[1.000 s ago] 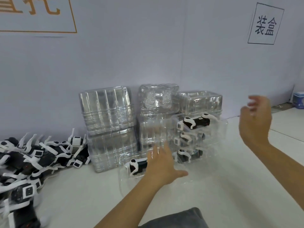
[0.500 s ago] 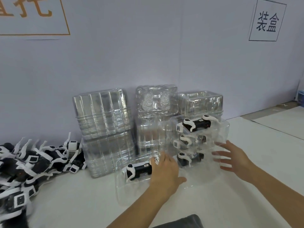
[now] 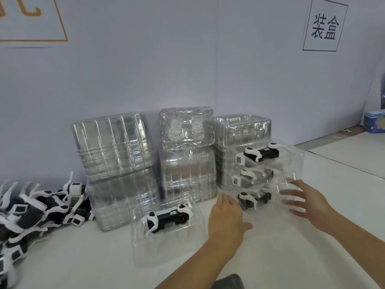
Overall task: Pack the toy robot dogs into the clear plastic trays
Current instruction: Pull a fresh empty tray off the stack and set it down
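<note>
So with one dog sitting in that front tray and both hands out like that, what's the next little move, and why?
Probably lift the front tray onto the stack of packed trays. It already holds a toy dog, three packed trays sit piled beside it, and the open left hand rests at its right edge while the right hand steadies the stack. That's a guess.

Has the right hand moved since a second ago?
Yes. The right hand has come down and toward the left, from raised level with the top dog in the stack of packed trays to open beside its lowest tray.
</note>
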Demonstrator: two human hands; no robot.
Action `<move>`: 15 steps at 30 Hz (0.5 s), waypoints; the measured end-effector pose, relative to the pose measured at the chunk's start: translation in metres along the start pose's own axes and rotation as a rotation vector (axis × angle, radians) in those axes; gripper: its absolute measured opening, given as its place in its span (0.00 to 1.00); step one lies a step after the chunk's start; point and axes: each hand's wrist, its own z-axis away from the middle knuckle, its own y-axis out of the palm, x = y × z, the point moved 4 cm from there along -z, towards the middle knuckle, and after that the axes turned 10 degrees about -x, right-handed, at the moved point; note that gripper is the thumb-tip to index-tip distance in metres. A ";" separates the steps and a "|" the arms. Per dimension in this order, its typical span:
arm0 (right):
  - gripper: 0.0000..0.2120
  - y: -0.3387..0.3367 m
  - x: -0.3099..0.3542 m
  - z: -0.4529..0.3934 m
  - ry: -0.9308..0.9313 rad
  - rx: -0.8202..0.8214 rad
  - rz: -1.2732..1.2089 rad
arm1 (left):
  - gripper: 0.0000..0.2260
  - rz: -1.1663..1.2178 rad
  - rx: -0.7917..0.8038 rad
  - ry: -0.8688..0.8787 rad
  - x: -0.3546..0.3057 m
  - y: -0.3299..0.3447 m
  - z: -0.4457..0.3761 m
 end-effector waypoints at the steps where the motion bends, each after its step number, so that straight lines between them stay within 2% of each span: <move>1: 0.14 -0.004 0.001 -0.003 -0.005 -0.011 0.009 | 0.41 0.045 0.007 -0.008 -0.005 0.001 -0.003; 5: 0.14 -0.020 0.006 -0.015 -0.017 -0.051 0.039 | 0.42 0.254 0.040 -0.079 -0.023 0.003 -0.012; 9: 0.12 -0.030 0.010 -0.024 -0.009 -0.087 0.033 | 0.42 0.342 0.067 -0.114 -0.037 0.006 -0.018; 13: 0.15 -0.031 0.009 -0.028 -0.010 -0.109 0.017 | 0.39 0.536 0.027 -0.187 -0.031 0.011 -0.020; 15: 0.16 -0.028 0.008 -0.028 -0.025 -0.114 0.011 | 0.42 0.656 0.011 -0.210 -0.024 0.014 -0.019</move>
